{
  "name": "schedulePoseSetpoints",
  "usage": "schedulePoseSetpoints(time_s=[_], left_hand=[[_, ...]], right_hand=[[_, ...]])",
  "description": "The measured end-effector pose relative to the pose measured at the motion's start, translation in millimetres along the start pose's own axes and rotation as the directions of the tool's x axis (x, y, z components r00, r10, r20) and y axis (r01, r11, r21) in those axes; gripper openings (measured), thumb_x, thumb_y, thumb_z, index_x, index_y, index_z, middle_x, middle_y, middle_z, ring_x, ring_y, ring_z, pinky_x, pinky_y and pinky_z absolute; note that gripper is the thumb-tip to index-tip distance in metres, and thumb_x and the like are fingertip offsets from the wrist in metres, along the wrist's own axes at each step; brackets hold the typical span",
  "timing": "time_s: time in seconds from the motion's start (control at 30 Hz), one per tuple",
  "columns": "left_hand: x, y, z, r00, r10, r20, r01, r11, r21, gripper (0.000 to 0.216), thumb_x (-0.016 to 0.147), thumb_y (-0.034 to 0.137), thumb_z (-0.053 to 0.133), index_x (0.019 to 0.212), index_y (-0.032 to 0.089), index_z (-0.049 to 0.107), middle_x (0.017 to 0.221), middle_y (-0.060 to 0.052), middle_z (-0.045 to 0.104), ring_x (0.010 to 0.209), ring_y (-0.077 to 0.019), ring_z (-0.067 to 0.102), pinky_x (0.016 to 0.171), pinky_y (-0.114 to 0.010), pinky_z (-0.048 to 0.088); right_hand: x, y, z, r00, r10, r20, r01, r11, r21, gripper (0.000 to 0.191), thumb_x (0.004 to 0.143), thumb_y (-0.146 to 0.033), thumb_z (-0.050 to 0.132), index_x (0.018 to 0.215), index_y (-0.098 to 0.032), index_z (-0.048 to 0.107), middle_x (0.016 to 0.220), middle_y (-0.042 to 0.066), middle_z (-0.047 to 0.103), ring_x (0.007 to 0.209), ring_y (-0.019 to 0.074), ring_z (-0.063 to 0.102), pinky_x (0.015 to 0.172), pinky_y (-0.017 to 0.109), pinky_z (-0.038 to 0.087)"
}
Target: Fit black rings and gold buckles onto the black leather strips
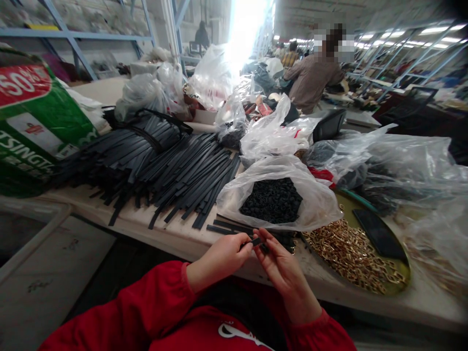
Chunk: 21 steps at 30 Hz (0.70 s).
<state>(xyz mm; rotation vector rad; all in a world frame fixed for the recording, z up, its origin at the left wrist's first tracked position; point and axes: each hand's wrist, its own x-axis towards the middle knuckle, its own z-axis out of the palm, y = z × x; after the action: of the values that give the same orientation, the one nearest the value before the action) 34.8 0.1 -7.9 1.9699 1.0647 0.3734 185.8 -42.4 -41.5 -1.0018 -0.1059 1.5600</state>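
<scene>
A green printed carton point(32, 122) fills the far left table edge, with a broad heap of flat black straps point(161, 165) spreading beside it to the table's front edge. The left hand point(219, 261) and right hand point(283, 273) meet just off that edge, fingertips pinched together on a small black strap piece point(256, 241). Directly behind lies an open clear plastic bag of black rings point(272, 200). Right of it, a round tray of gold metal buckles point(354, 256) sits near the front edge, leaving little bare tabletop.
</scene>
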Motion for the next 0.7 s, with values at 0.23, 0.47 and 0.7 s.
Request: schedulePoseSetpoints(time_s=[0.23, 0.47, 0.7], left_hand=[[-1.4, 2.4, 7.4, 1.0, -0.01, 0.001, 0.01, 0.996, -0.091, 0.027, 0.085, 0.028, 0.036, 0.072, 0.016, 0.056, 0.065, 0.001, 0.057, 0.058, -0.0117, 0.048, 0.052, -0.021, 0.029], [-2.8, 5.3, 11.1, 0.997, -0.061, 0.037, 0.068, 0.965, -0.253, 0.024, 0.082, 0.026, 0.036, 0.069, 0.015, 0.054, 0.058, 0.003, 0.05, 0.055, -0.0107, 0.044, 0.049, -0.021, 0.028], [-6.4, 6.4, 23.6, 0.976, -0.142, 0.166, 0.213, 0.78, -0.588, 0.016, 0.078, 0.027, 0.037, 0.066, 0.018, 0.043, 0.047, 0.007, 0.036, 0.042, -0.0081, 0.033, 0.04, -0.02, 0.025]], right_hand=[[-8.2, 1.5, 12.1, 0.995, -0.104, 0.004, 0.103, 0.989, -0.105, 0.034, 0.063, -0.012, 0.057, 0.094, -0.024, 0.063, 0.105, 0.002, 0.066, 0.1, 0.0153, 0.058, 0.086, 0.029, 0.046], [-8.3, 18.6, 20.7, 0.908, -0.417, 0.032, 0.413, 0.881, -0.228, 0.038, 0.066, -0.013, 0.053, 0.102, -0.025, 0.058, 0.11, 0.003, 0.062, 0.101, 0.0178, 0.056, 0.098, 0.043, 0.035], [-13.3, 30.5, 14.2, 0.715, -0.649, 0.258, 0.666, 0.522, -0.532, 0.036, 0.079, -0.017, 0.045, 0.113, -0.028, 0.052, 0.11, 0.003, 0.061, 0.101, 0.0165, 0.055, 0.093, 0.04, 0.038]])
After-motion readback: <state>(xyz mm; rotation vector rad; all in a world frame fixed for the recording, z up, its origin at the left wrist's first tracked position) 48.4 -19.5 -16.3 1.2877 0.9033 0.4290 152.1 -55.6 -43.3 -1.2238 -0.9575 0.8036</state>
